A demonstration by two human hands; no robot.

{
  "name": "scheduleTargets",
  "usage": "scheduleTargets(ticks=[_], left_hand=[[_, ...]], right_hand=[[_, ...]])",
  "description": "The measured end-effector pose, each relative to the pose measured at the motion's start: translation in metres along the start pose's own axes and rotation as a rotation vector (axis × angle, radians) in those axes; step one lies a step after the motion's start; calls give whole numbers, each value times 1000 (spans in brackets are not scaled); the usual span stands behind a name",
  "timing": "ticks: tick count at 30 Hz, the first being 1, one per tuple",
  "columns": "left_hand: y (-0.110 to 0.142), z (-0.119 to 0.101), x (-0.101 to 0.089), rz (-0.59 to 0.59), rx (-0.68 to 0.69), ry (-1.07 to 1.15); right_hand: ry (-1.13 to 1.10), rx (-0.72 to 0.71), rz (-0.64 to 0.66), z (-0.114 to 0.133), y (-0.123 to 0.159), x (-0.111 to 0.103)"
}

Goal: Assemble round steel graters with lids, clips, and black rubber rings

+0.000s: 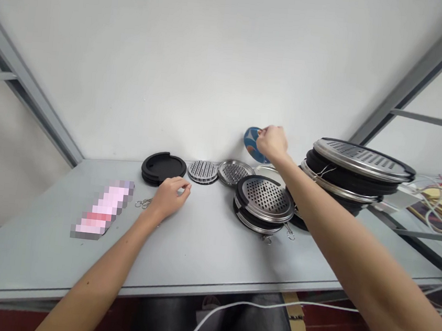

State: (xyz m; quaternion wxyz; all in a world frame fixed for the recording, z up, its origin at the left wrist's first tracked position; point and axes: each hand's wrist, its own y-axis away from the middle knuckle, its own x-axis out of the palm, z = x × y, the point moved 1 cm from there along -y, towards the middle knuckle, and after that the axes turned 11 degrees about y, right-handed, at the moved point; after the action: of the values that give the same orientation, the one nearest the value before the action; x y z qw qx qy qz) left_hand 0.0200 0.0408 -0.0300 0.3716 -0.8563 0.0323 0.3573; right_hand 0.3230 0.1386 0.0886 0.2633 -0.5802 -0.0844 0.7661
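- The flat, round blue disc with a pale and orange pattern (251, 137) is hanging in the air before the white wall (178, 50), tilted up, above the row of metal plates.
- The right hand (273, 142) is gripping that disc by its edge, fingers closed; the step in hand looks like carrying or positioning it.
- Any move from here is calling for a secure edge grip and clearance from the neighbouring stacks.
- Below the disc, a silver, rimmed round grater plate (236, 172) is lying beside a silver slotted disc (203, 170).
- Nearer the person, a short black-and-silver round stack with a perforated top (265, 196) is standing on the pale grey counter (196, 252).
- The left hand (170, 199) is hovering or resting near looped silver wire pieces (144, 202), its fingertips drawn together; whether they are pinching anything, I cannot tell.
- Just behind it, black round trays (161, 168) are sitting stacked.
- Farther right, a taller black-and-silver stack (359, 158) is rising beyond the right forearm.
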Motion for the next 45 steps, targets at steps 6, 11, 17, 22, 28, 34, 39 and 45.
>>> scheduleTargets(ticks=[6,11,17,22,28,34,39,45], left_hand=[[-5,0,-17,-314,33,66],[-1,3,-27,-577,22,67],[3,9,-21,-593,4,180],[4,9,-20,-540,-24,219],[5,9,-17,-323,-104,331],[4,4,-10,-99,-143,294],[4,2,-7,-26,-131,193],[4,5,-3,44,-74,28]], right_hand=[[-450,-401,-224,60,65,-23],[-664,-726,-241,77,166,17],[-688,-826,-208,62,201,57],[-758,-781,-203,56,201,50],[-731,-854,-161,57,202,45],[-530,-1118,283,54,199,39],[-434,-1113,416,54,201,37],[-325,-816,267,54,195,53]])
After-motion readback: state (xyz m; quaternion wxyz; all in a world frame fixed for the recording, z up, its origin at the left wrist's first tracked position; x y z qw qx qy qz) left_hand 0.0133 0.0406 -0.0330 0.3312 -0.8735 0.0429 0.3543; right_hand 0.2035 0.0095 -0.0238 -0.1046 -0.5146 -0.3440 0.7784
